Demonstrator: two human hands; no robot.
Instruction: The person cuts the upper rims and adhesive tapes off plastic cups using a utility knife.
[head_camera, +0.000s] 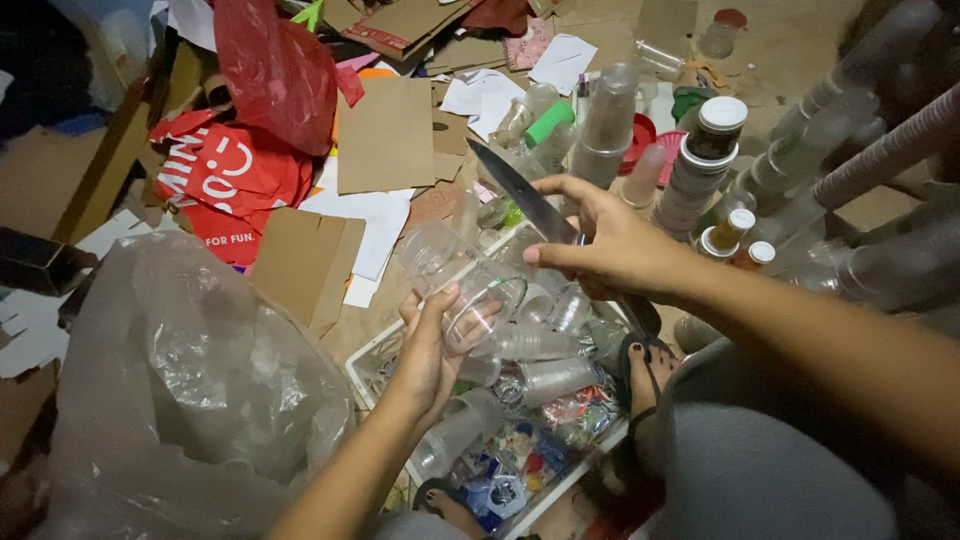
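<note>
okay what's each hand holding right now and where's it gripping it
The left hand holds a clear plastic cup around its side, near the rim. The right hand holds a knife by its handle, blade pointing away.

Single head-worn view, looking steeply down, close over the lap and cluttered floor (800, 40)

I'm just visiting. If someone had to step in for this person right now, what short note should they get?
Left hand: grips a clear plastic cup, held on its side.
Right hand: holds a knife, blade pointing up and away, just above the cup.
Below: a white tray with more clear cups and scraps.
Left: a large clear plastic bag.
The cup looks uncut. Mind the blade near the left fingers.
</note>
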